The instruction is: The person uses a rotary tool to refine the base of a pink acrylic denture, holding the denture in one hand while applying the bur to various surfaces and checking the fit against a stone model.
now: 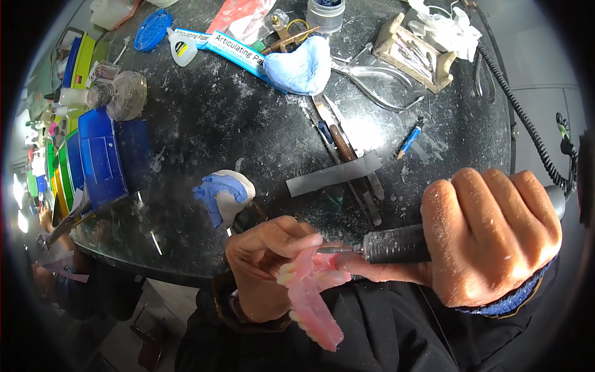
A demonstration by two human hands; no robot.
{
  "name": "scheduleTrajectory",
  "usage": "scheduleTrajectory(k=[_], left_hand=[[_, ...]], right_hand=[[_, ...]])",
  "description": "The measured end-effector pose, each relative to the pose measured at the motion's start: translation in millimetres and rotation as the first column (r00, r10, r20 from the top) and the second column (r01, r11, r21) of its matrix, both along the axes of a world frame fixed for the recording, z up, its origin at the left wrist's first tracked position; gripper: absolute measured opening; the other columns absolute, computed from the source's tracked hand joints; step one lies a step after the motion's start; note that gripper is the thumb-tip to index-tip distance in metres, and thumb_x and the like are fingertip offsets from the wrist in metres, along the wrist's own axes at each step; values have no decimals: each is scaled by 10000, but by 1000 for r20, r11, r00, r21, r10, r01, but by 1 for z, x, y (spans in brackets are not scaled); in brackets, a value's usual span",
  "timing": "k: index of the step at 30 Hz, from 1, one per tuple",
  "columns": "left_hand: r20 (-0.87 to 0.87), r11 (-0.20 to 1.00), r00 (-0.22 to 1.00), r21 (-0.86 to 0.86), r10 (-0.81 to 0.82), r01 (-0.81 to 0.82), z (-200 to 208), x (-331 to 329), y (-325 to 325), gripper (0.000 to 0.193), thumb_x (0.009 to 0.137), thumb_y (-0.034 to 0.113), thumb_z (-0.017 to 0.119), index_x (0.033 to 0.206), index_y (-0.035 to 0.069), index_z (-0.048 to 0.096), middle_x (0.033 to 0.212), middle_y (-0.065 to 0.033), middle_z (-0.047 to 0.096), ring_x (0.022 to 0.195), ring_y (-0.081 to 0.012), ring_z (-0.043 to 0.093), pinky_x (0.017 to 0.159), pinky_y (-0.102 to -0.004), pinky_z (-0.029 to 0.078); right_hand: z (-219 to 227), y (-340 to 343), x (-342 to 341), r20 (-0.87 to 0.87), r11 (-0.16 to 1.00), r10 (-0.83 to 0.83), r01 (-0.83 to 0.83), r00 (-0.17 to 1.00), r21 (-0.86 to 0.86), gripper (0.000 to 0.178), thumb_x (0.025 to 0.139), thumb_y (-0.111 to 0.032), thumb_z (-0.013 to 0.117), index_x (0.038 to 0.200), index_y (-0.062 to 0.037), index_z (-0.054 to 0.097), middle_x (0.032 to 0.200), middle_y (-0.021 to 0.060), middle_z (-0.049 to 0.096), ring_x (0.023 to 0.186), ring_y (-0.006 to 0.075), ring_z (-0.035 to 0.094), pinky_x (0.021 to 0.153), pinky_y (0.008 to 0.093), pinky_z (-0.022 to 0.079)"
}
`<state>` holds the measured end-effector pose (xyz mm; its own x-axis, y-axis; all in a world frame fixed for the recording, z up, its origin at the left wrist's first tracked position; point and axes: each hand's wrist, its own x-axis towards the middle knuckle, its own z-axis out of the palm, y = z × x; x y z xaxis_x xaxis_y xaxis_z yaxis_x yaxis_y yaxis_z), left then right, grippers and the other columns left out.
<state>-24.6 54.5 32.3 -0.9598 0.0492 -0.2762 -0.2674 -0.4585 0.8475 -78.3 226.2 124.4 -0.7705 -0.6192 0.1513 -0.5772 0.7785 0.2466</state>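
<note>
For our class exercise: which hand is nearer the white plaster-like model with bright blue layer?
Left: left hand, close below and right of the model; right hand, much farther right.

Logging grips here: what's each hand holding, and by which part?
The left hand holds the pink denture by its upper part, the right hand a rotary handpiece by its body.

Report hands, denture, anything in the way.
Left hand holding denture. Right hand gripping handpiece, bit at denture. Grey strip beyond, out of the way.
</note>
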Motion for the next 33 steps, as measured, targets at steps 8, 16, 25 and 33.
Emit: scheduleTrajectory(k=[8,16,25,33], left_hand=[[26,997,998,46,62,-63,1,1,2,356,560,-108,824,819,-4,603,788,-107,625,730,-120,611,629,-255,528],[-144,981,989,193,38,-9,-15,0,1,347,600,-107,800,862,-17,590,800,-109,618,720,-121,618,670,-279,558],[-74,979,996,195,-51,65,-9,3,-5,337,636,-121,766,902,-25,583,843,-117,605,770,-148,639,727,-300,575],[-45,987,997,149,-56,62,-1,3,-4,364,623,-116,778,922,-32,588,843,-120,599,767,-156,636,729,-303,576]], right_hand=[[-3,-1,5,44,994,-42,37,998,101,713,544,-746,636,532,-92,351,487,-9,293,393,116,344,407,259,223],[-16,9,6,-92,1000,31,-31,995,1,729,605,-776,586,520,-93,344,473,-18,274,377,109,313,407,256,207],[-16,3,8,-67,997,-72,70,995,-24,743,615,-786,577,502,-111,289,466,-29,224,370,103,271,399,263,185],[-17,10,6,-87,997,12,-19,996,-79,741,629,-781,577,502,-103,307,473,-25,216,378,107,257,409,266,182]])
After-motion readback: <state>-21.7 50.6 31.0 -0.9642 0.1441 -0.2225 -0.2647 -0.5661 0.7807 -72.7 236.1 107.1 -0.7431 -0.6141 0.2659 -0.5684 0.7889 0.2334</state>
